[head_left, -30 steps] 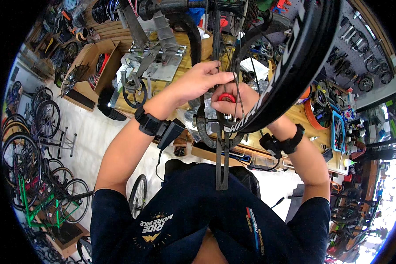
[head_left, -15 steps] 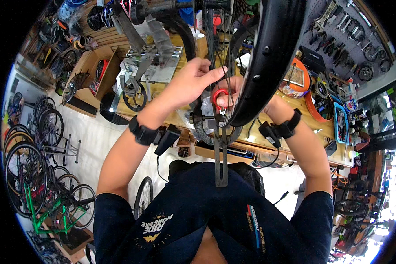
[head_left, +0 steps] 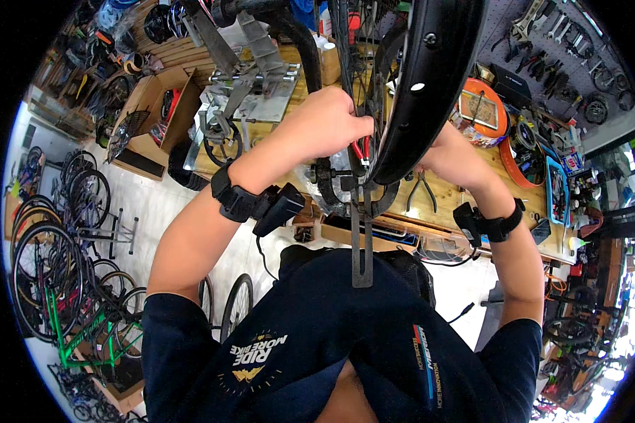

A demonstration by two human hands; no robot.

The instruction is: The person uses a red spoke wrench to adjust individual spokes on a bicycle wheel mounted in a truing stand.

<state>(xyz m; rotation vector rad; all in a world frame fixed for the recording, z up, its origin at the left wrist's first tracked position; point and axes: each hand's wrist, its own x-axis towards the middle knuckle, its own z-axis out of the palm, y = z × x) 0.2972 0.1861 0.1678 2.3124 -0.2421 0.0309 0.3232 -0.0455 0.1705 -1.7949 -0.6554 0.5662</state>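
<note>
A person's left hand [head_left: 331, 125] curls at the spokes [head_left: 361, 88] of a bicycle wheel [head_left: 437, 70], just above a red spoke wrench [head_left: 360, 151]; its grip cannot be told. The right hand [head_left: 450, 156], its grip also hidden by the rim [head_left: 408, 134], is near pliers [head_left: 422, 178] at the wooden workbench's [head_left: 448, 204] front edge. Pale floor [head_left: 155, 211] stretches left to parked bicycles [head_left: 56, 324].

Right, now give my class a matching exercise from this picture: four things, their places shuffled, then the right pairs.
Things
1. black wheel rim
2. red tool
3. pliers
4. green bicycle frame

Places
A. lying on the wooden bench
B. at the picture's left side
C. partly hiding the right hand
D. just below the left hand

Pairs: 1-C, 2-D, 3-A, 4-B
</note>
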